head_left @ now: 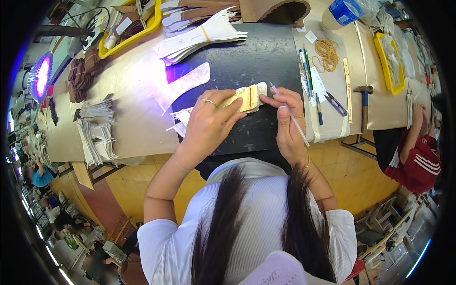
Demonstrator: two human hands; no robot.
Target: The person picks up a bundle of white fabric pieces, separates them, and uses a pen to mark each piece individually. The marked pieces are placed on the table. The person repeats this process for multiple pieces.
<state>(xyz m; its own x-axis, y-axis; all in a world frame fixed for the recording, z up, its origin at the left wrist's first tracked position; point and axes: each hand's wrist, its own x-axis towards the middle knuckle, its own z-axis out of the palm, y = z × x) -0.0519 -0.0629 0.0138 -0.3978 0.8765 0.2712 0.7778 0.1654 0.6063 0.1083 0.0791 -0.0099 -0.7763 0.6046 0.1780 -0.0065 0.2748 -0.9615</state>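
Note:
On the black mat [256, 52], my left hand [207, 121] pins a small pale yellow template [250, 99] with a dark slot onto a white cut piece [262, 88]. Its fingers press on top, and most of the white piece is hidden beneath them. My right hand [290, 124] grips a slim whitish pen refill [295, 121], its tip pointing up and left, close to the template's right end. The right index finger reaches toward the white piece's edge. Another white cut piece [187, 84] lies at the mat's left edge under purple light.
A banded stack of white pieces [204, 37] lies at the back. At left stand a purple lamp [42, 78] and white bundles [97, 137]. To the right are rubber bands [326, 55], snips [336, 104], a hammer [365, 107] and a yellow tray [400, 83]. A co-worker's sleeve [412, 137] shows far right.

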